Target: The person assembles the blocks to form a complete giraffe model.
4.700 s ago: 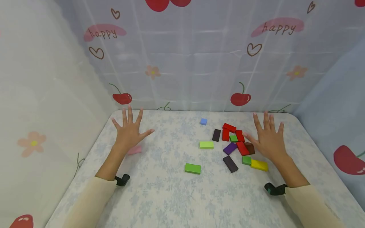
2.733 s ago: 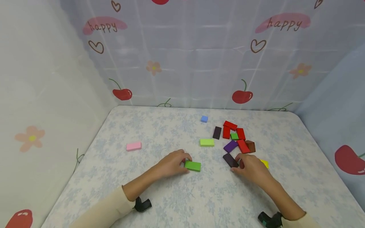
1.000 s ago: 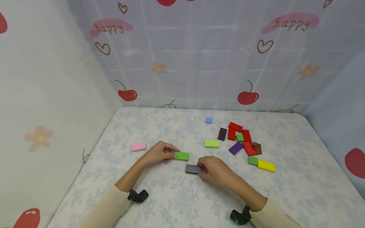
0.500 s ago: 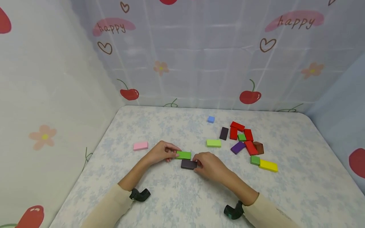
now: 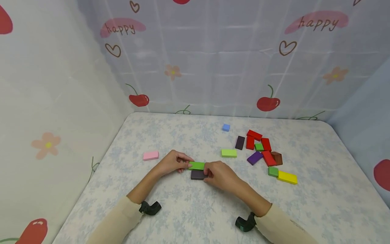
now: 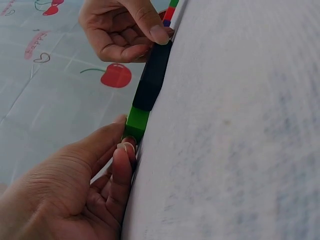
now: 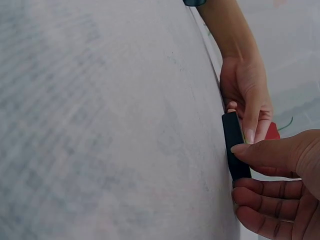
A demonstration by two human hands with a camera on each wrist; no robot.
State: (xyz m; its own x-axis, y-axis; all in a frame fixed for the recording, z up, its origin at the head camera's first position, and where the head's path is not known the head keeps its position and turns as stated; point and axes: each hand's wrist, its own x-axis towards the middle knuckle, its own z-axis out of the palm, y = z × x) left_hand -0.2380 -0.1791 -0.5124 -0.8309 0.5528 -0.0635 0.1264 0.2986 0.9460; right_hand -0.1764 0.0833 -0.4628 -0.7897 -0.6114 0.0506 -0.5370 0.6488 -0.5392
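Observation:
Near the middle of the table, my left hand point(image 5: 172, 162) pinches the left end of a bright green block point(image 5: 196, 165), thumb and fingers on its short side. My right hand point(image 5: 221, 176) pinches the right end of a black block point(image 5: 198, 175), which lies along the near long side of the green one. In the left wrist view the black block point(image 6: 154, 75) stands right against the green block point(image 6: 136, 122), both low at the tabletop. The right wrist view shows my thumb on the black block point(image 7: 236, 145), with the green one mostly hidden behind it.
A pink block point(image 5: 150, 155) lies left of my left hand. To the right are a lime block point(image 5: 229, 153), another black block point(image 5: 239, 142), a purple block point(image 5: 255, 158), several red blocks point(image 5: 268, 158), a brown block point(image 5: 277, 158) and a yellow block point(image 5: 287, 177). A small blue block point(image 5: 226, 127) sits farther back.
From spread wide open, both hands came down to the blocks. The green block was shifted slightly left and back; the black block was brought left and turned, now alongside the green one.

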